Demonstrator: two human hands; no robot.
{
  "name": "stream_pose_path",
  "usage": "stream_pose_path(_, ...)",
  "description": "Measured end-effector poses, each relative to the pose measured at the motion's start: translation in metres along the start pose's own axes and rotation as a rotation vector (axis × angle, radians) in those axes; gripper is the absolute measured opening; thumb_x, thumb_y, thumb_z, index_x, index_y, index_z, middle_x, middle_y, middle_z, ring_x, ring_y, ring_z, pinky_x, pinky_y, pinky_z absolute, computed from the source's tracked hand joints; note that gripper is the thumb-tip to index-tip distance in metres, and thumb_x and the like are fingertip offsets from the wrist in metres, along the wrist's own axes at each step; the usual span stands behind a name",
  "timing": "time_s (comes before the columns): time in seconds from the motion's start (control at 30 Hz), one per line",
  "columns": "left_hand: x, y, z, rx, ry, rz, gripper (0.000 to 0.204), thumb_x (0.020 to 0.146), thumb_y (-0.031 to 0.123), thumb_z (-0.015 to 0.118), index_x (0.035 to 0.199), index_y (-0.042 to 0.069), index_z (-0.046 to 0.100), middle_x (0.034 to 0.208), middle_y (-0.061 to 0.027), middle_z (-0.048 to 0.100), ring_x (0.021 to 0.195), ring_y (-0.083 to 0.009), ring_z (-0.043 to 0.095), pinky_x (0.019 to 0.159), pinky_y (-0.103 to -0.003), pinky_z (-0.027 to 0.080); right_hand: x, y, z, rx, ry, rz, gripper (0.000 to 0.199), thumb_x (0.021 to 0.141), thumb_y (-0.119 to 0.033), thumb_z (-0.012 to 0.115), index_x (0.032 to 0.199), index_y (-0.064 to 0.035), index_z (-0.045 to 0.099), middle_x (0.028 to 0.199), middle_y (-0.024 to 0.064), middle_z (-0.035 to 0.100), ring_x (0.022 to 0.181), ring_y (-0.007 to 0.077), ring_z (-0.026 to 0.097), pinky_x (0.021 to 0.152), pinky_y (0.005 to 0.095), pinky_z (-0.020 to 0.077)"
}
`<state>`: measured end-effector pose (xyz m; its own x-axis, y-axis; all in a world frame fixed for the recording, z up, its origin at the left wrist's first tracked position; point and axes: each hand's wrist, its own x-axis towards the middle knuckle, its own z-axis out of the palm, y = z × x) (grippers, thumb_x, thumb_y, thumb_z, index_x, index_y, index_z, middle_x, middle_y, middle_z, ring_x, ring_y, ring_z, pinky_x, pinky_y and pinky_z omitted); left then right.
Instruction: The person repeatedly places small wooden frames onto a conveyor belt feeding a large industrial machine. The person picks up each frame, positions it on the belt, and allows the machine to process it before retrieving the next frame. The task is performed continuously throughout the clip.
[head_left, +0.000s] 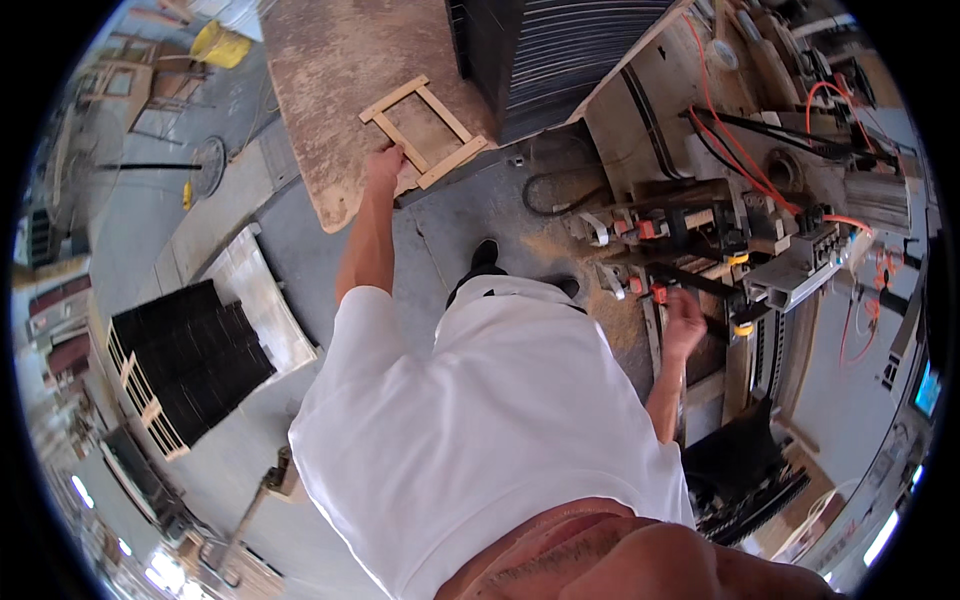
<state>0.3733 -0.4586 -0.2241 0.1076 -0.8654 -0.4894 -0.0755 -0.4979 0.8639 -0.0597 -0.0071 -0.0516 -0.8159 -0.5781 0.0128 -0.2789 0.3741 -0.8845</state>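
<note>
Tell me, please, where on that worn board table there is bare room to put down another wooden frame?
The table is bare left of and above the wooden frame, out to its far edge. The left hand grips the frame at the near edge. To the right a dark ribbed stack fills the top. The machine by the right hand is crowded with clamps and hoses.

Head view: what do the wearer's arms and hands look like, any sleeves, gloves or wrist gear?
Both arms come out of a loose white short-sleeved shirt; the sleeves end above the elbows, so the forearms are bare. The left hand and the right hand wear no gloves. No watch, band or ring shows on either wrist or hand, though both are small in the picture. No cables or markings on the arms.
</note>
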Motion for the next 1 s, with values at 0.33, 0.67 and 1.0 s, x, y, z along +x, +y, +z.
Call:
stream_pose_path(0.33,0.059,-0.01,0.043,0.051,-0.045,-0.158,0.028,0.085,0.008,0.061,0.111,0.0,0.062,0.097,-0.0129,0.065,0.081,-0.0224,0.063,0.063,-0.034,0.053,-0.164,0.107,0.038,-0.069,-0.382,0.392,0.013,0.082,0.006,0.055,0.09,0.0023,0.064,0.077,0.0103,0.064,0.068,0.017,0.06,0.063,0.0295,0.0503)
stream_pose_path(0.67,0.098,-0.04,0.041,0.32,-0.078,-0.043,0.023,0.08,0.014,0.062,0.098,0.001,0.068,0.085,-0.0134,0.069,0.077,-0.0241,0.066,0.068,-0.035,0.053,-0.203,0.123,0.058,-0.086,-0.258,0.867,0.009,0.083,-0.004,0.06,0.084,0.001,0.067,0.063,0.0021,0.058,0.054,0.0096,0.055,0.047,0.0235,0.0418)
stream_pose_path(1.0,0.049,-0.019,0.049,0.554,0.018,0.162,0.037,0.075,0.018,0.063,0.106,-0.003,0.062,0.096,-0.0216,0.067,0.094,-0.0335,0.065,0.083,-0.038,0.051,-0.176,0.066,0.087,-0.08,-0.343,0.587,0.013,0.085,-0.004,0.057,0.089,0.0024,0.067,0.067,0.0039,0.063,0.056,0.009,0.056,0.048,0.0235,0.0416)
